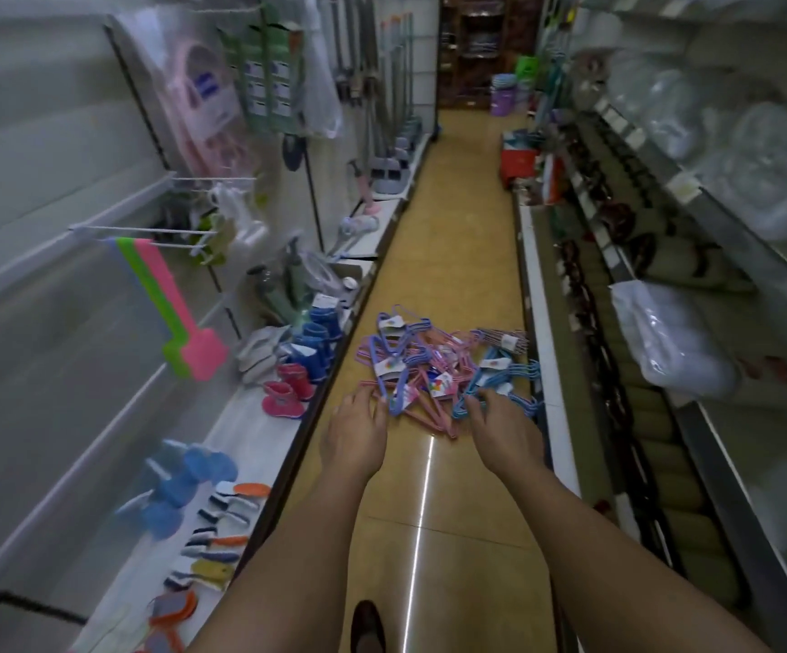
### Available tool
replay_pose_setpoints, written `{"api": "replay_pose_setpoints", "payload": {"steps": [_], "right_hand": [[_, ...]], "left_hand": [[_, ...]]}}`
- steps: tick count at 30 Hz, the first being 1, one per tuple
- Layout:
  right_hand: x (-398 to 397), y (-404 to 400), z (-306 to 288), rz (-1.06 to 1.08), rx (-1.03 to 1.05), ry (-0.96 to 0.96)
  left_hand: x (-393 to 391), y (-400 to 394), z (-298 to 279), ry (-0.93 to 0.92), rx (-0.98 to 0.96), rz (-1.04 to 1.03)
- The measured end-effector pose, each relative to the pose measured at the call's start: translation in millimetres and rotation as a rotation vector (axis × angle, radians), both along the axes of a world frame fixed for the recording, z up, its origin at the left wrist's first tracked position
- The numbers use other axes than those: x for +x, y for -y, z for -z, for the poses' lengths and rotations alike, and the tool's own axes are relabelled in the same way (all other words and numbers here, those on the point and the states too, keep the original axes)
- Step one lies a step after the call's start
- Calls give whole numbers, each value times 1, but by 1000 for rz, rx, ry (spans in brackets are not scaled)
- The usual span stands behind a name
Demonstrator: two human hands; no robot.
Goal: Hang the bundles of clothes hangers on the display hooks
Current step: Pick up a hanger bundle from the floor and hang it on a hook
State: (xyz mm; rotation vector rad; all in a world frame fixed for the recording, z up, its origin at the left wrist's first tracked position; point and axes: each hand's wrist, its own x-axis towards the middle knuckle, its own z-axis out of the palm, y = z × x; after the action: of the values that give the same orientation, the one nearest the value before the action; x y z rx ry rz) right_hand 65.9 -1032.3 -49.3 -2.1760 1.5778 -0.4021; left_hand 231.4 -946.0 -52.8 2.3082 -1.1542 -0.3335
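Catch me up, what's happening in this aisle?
A person is bending over a tangled pile of pink, purple and blue wire clothes hanger bundles on the yellow tiled floor. The left hand reaches the purple hangers at the pile's near edge; the right hand is on a blue bundle. Nothing looks lifted yet. White display hooks jut from the left wall panel, one holding bright plastic swatters.

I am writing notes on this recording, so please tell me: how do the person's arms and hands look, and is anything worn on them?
Both arms are bare along all of their visible length: no sleeve shows. The left hand and the right hand carry no glove, and I can see no ring, watch or bracelet, although the picture is somewhat blurred. The fingernails are too small to judge.
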Motion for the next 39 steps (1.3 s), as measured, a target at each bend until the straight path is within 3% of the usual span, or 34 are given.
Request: {"api": "replay_pose_setpoints", "payload": {"steps": [14,25,39], "right_hand": [[62,148,20,150,101,-60],[121,234,43,186,205,-89],[167,421,58,53,233,-82]], "left_hand": [[81,184,31,-73,129,183],[136,276,62,-147,163,237],[184,434,82,-135,222,115]]}}
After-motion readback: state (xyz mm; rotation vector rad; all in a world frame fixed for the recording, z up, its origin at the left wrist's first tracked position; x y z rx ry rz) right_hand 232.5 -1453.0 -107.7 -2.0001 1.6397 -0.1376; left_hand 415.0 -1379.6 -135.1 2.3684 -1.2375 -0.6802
